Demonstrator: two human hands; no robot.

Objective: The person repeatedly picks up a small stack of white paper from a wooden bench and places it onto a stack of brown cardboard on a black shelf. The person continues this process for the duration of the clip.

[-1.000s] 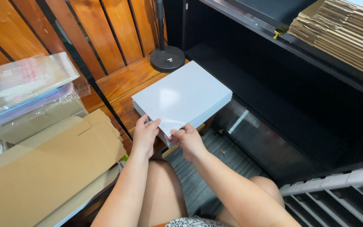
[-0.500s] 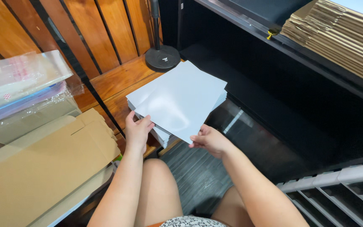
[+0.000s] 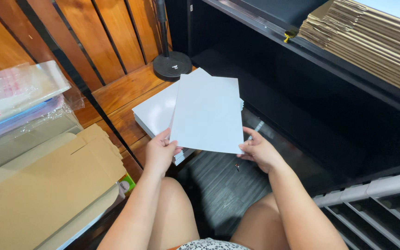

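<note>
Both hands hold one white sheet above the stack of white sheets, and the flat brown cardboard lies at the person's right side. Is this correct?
Not quite. In the head view the left hand and right hand do hold the white sheet above the stack, but the flat brown cardboard lies at the person's left.

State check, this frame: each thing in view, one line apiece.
White sheet: lifted off the pile, held at its bottom corners.
Left hand: gripping the sheet's lower left corner.
Right hand: gripping the lower right corner.
White sheet pile: lying flat on the wooden ledge.
Flat brown cartons: stacked on the black shelf.
Brown cardboard box: folded flat.
</note>
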